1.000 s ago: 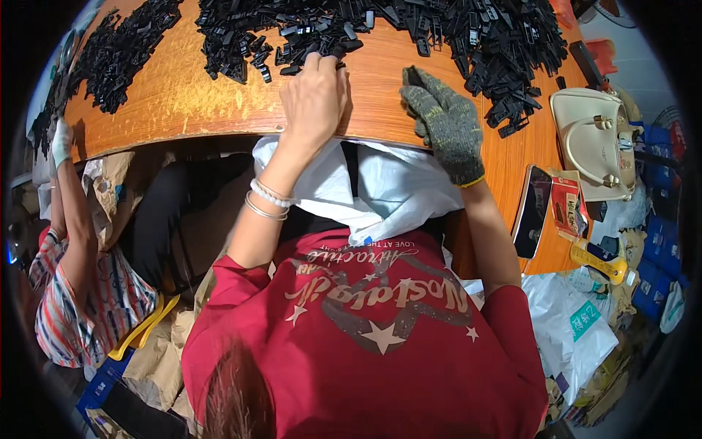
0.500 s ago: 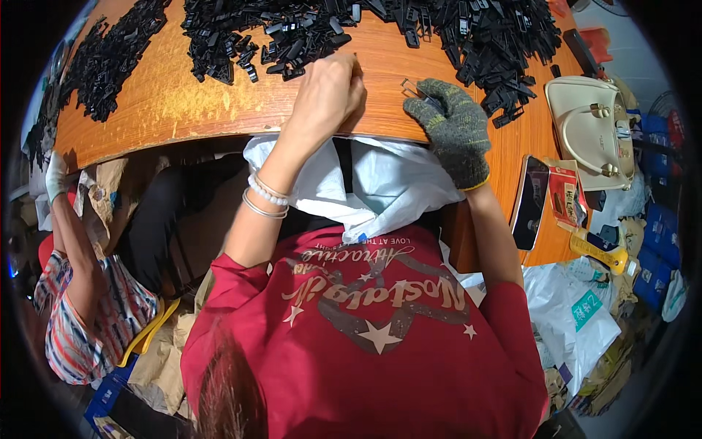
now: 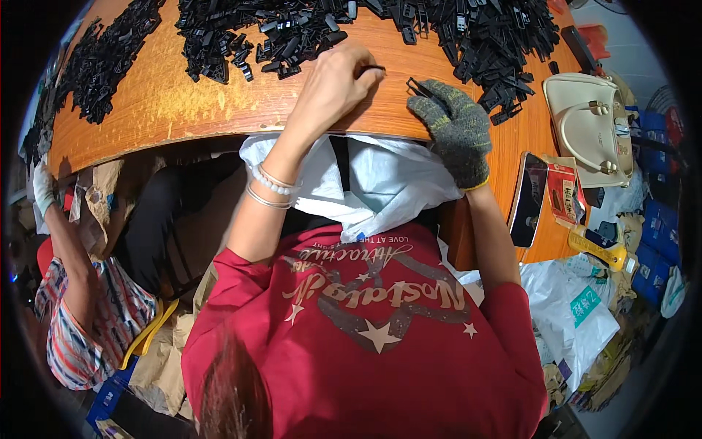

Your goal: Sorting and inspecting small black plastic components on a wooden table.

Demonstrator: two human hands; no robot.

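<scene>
At far left, a co-worker's pale-gloved hand (image 3: 44, 189) was noted at the rim of the wooden table (image 3: 201, 106); its grip could not be told. Next along, a heap of black parts (image 3: 110, 62) was spread near that edge, and a middle heap (image 3: 219, 36) lay beyond the wearer's bare left hand (image 3: 336, 84). That hand was curled, a small dark piece (image 3: 374, 68) pinched between thumb and forefinger, its far end hidden in the fist. Over the lap, white plastic sheeting (image 3: 409, 179) was draped. The right hand (image 3: 459, 132), gloved in grey knit, was half closed, with an open-framed black piece (image 3: 416, 84) held at the fingertips, just above the tabletop. Further right, a larger heap (image 3: 497, 47), a phone (image 3: 529, 201), a red packet (image 3: 563, 194) and a cream handbag (image 3: 581, 110) were recorded. The pieces were judged light, stiff plastic, somewhat slippery to bare skin; the frame's thin arms seemed liable to snap if squeezed inward, so a light pinch along the long edges, or at the solid end, was thought soundest.
</scene>
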